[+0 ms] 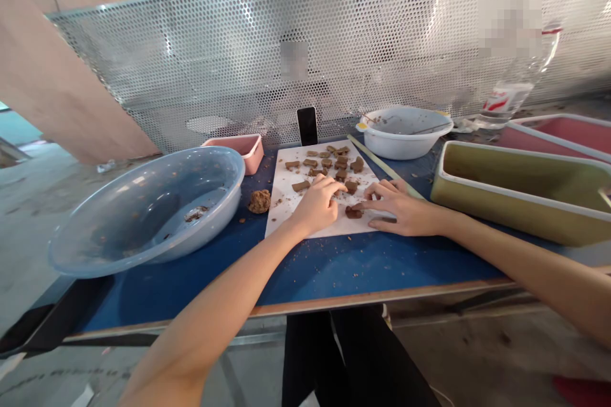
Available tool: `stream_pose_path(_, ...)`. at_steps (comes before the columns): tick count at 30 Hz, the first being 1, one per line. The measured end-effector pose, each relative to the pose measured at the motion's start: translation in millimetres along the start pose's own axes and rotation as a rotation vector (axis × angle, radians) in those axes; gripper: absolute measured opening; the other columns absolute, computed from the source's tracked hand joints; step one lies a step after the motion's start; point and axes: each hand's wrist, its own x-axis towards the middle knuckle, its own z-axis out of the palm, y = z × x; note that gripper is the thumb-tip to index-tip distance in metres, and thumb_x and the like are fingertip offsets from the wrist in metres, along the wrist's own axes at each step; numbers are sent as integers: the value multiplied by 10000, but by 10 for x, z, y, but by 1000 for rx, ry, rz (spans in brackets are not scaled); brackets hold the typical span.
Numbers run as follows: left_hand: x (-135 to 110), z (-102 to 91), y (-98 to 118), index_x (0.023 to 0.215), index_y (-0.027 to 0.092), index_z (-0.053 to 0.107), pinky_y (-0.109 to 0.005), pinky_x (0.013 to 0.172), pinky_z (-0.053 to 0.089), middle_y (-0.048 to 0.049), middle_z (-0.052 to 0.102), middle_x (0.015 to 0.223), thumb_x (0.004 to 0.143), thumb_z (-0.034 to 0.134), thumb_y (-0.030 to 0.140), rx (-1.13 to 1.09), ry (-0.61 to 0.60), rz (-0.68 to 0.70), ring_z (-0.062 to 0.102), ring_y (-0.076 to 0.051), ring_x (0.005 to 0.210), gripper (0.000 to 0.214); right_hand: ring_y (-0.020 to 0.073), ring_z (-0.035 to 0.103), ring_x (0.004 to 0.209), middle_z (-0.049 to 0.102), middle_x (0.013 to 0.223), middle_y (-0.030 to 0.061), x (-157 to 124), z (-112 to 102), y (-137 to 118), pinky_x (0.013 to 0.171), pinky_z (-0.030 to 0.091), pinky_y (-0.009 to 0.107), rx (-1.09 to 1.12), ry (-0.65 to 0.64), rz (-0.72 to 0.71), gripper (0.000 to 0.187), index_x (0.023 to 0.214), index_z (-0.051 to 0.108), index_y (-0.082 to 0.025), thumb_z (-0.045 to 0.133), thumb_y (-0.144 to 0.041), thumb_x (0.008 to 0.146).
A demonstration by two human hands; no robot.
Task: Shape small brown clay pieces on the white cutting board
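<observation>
A white board (291, 203) lies on the blue table (334, 267) with several small brown clay pieces (334, 165) on its far half. My left hand (317, 203) rests on the board with its fingers curled together, the tips pressing a brown piece (340, 191). My right hand (401, 208) lies beside it, fingers pinched on another brown piece (354, 210) at the board's near right. A round brown lump (259, 201) sits on the table just left of the board.
A large pale blue basin (147, 203) stands at left, a small pink box (238, 147) behind it. A white bowl (403, 132), a thin stick (382, 165), a yellow-green tray (520, 187), a pink tray (563, 133), a plastic bottle (510, 92) and an upright phone (307, 125) stand before a perforated metal screen (305, 51).
</observation>
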Motion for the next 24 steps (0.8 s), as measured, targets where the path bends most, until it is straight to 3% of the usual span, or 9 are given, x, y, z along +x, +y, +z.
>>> stream_pose_path(24,8,-6,-18,1162,166,755,-462,1061,544,-98,697,1081,848,481,-46,-12,4,-1,583,-287,1136,468,351,586,1205,613,1291,135,-52,-44,-37,1045,421,542,-27,40,21,423,1389,778,-359,575,-572,1085)
